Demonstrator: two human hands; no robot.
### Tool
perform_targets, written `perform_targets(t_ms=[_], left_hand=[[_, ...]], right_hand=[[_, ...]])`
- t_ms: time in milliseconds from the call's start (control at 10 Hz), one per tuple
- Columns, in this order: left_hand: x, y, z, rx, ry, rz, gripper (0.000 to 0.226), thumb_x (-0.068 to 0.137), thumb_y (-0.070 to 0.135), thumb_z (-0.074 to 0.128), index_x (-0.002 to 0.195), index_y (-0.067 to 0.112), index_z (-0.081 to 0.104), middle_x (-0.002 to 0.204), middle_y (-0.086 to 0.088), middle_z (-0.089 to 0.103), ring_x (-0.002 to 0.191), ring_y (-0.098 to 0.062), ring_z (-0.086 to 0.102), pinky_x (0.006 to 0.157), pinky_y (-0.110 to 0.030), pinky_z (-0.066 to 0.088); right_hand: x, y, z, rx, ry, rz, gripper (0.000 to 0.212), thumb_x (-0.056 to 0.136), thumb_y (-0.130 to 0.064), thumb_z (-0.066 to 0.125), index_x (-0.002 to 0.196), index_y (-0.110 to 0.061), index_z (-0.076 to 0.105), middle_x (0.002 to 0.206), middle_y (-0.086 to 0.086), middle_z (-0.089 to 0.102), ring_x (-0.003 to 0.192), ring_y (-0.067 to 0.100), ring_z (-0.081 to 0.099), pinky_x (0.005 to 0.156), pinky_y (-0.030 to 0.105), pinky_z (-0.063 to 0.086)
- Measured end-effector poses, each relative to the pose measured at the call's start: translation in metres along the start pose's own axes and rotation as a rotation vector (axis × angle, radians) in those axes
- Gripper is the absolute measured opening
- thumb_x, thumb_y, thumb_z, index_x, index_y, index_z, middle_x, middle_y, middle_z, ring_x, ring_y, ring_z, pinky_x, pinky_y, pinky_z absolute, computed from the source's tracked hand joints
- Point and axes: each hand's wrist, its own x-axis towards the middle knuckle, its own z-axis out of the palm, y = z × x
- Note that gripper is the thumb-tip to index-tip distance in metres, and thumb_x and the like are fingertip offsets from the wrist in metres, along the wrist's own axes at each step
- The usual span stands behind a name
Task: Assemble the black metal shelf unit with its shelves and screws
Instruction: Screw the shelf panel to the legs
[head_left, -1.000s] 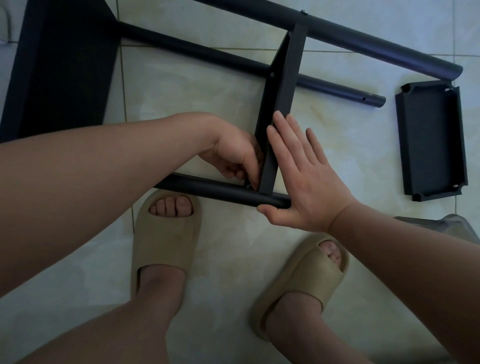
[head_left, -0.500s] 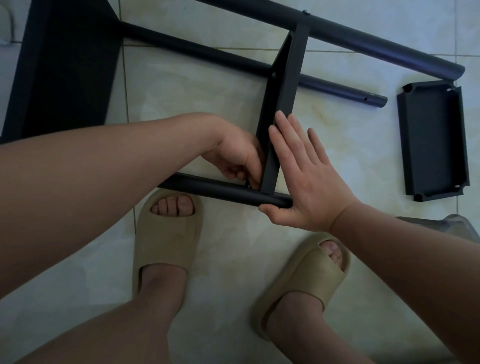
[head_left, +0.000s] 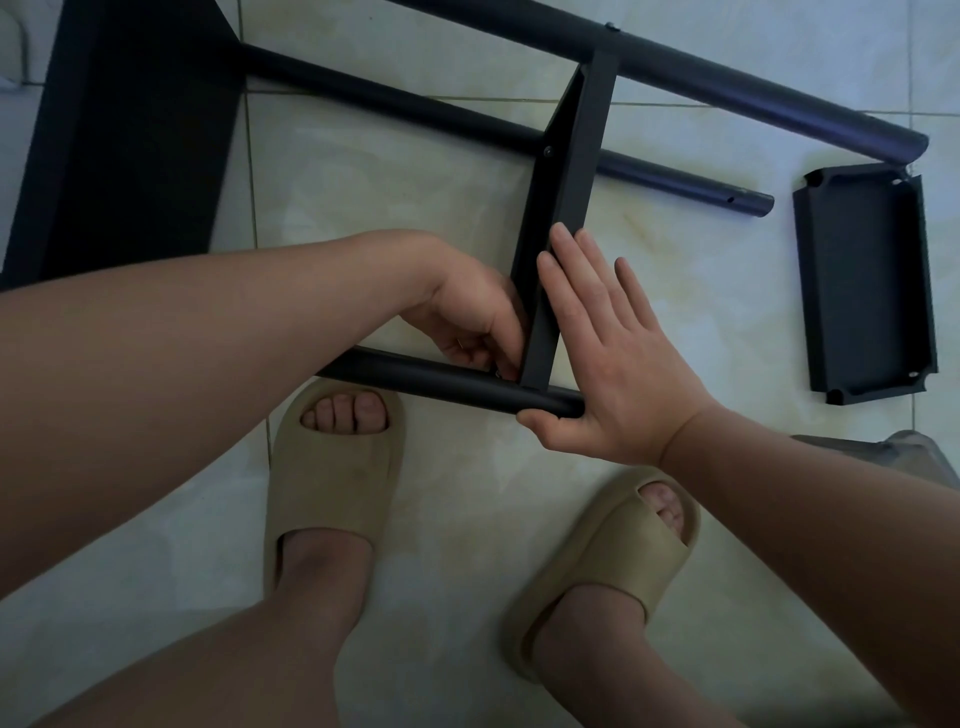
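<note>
**Shelf unit, part-assembled, lying on the tiled floor**

1. Black metal shelf unit (head_left: 563, 208): I log it lying on its side on the pale tiled floor (head_left: 426, 208), just ahead of the person's feet.
   - The narrow middle shelf stands on edge and spans from the near tube (head_left: 441, 382) to the far tube (head_left: 727, 83).
   - A third tube (head_left: 675, 179) runs between those two, and its free end shows a small hole.
   - One screw head (head_left: 548, 151) shows on the shelf's left face.
   - A wider shelf panel (head_left: 130, 130) closes the frame at the far left.
2. Left hand (head_left: 467, 317): its fingers curl into the inside corner where the middle shelf meets the near tube. I cannot tell what they pinch, if anything, because the fingertips are hidden.
3. Right hand (head_left: 613, 358): the hand is flat, with straight fingers pressed against the shelf's right face. The thumb lies along the end of the near tube. The two hands sit on opposite sides of the shelf, with only the panel between them.
4. Loose shelf tray (head_left: 865, 280): it lies flat on the floor with its rim up, to the right of the frame and apart from it, just beyond the far tube's end.
5. Beige sandals: the left one (head_left: 332, 478) sits under the near tube, and the right one (head_left: 608, 561) is below the right hand.
6. Grey object (head_left: 883, 457): it sits at the right, and I cannot identify it.
</note>
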Motion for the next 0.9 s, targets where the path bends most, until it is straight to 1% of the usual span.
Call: perform_targets(t_ms=[200, 300, 400, 500, 600, 700, 800, 900], left_hand=[[-0.0008, 0.0001, -0.0037, -0.009, 0.013, 0.033, 0.033, 0.086, -0.007, 0.062, 0.066, 0.019, 0.069, 0.064, 0.001, 0.058, 0.060, -0.010, 0.049, 0.065, -0.023, 0.039], [-0.0021, 0.0014, -0.0050, -0.006, 0.036, 0.019, 0.023, 0.088, -0.005, 0.061, 0.078, 0.015, 0.068, 0.065, 0.003, 0.061, 0.062, -0.011, 0.049, 0.065, -0.023, 0.040], [-0.0032, 0.0027, -0.0047, -0.021, 0.008, 0.002, 0.017, 0.091, 0.002, 0.063, 0.082, 0.014, 0.072, 0.070, 0.003, 0.065, 0.062, -0.011, 0.048, 0.067, -0.024, 0.042], [-0.0022, 0.0027, -0.0025, -0.005, -0.006, 0.005, 0.017, 0.091, 0.004, 0.064, 0.080, 0.014, 0.071, 0.067, 0.003, 0.065, 0.060, -0.010, 0.048, 0.067, -0.023, 0.043], [0.0004, 0.0022, -0.0015, 0.002, -0.001, 0.008, 0.017, 0.090, 0.001, 0.064, 0.078, 0.013, 0.069, 0.064, 0.003, 0.063, 0.061, -0.010, 0.049, 0.066, -0.022, 0.043], [-0.0002, 0.0016, -0.0033, -0.011, -0.008, 0.015, 0.022, 0.087, -0.005, 0.064, 0.076, 0.014, 0.069, 0.066, 0.001, 0.061, 0.064, -0.011, 0.051, 0.068, -0.023, 0.042], [-0.0015, 0.0014, -0.0062, -0.005, 0.041, 0.018, 0.020, 0.086, -0.004, 0.064, 0.081, 0.014, 0.067, 0.066, 0.003, 0.060, 0.064, -0.011, 0.049, 0.066, -0.023, 0.042], [-0.0012, 0.0015, -0.0050, -0.016, 0.038, 0.004, 0.013, 0.089, 0.003, 0.065, 0.085, 0.014, 0.070, 0.070, 0.004, 0.065, 0.064, -0.011, 0.049, 0.067, -0.023, 0.043]], right_hand=[[0.0001, -0.0002, 0.0000, -0.009, -0.005, 0.000, 0.111, 0.083, -0.070, 0.049, 0.160, 0.001, 0.014, 0.169, 0.019, 0.004, 0.157, 0.033, -0.001, 0.124, 0.059, 0.013], [0.0002, 0.0000, -0.0002, -0.008, -0.005, 0.001, 0.111, 0.083, -0.071, 0.048, 0.160, 0.001, 0.014, 0.169, 0.019, 0.004, 0.157, 0.033, -0.001, 0.124, 0.059, 0.013], [0.0003, -0.0005, 0.0001, -0.007, -0.003, 0.001, 0.111, 0.083, -0.071, 0.048, 0.160, 0.002, 0.014, 0.169, 0.019, 0.004, 0.157, 0.033, 0.000, 0.124, 0.059, 0.013], [0.0002, -0.0008, -0.0002, -0.007, -0.006, 0.002, 0.111, 0.082, -0.071, 0.048, 0.160, 0.002, 0.014, 0.169, 0.019, 0.004, 0.157, 0.033, -0.001, 0.124, 0.059, 0.013], [0.0003, -0.0007, -0.0004, -0.007, -0.006, 0.003, 0.111, 0.082, -0.070, 0.048, 0.160, 0.001, 0.014, 0.169, 0.019, 0.004, 0.157, 0.033, 0.000, 0.124, 0.059, 0.013], [0.0002, -0.0005, 0.0003, -0.006, 0.001, 0.001, 0.112, 0.081, -0.070, 0.049, 0.160, 0.001, 0.015, 0.169, 0.019, 0.005, 0.157, 0.033, 0.000, 0.124, 0.059, 0.013], [-0.0001, -0.0003, 0.0009, -0.009, 0.004, -0.002, 0.112, 0.082, -0.070, 0.050, 0.160, 0.001, 0.015, 0.169, 0.019, 0.005, 0.157, 0.033, 0.001, 0.124, 0.059, 0.014], [0.0001, -0.0006, 0.0005, -0.006, 0.006, 0.000, 0.111, 0.082, -0.071, 0.049, 0.160, 0.001, 0.015, 0.169, 0.019, 0.005, 0.157, 0.033, 0.000, 0.124, 0.059, 0.013]])
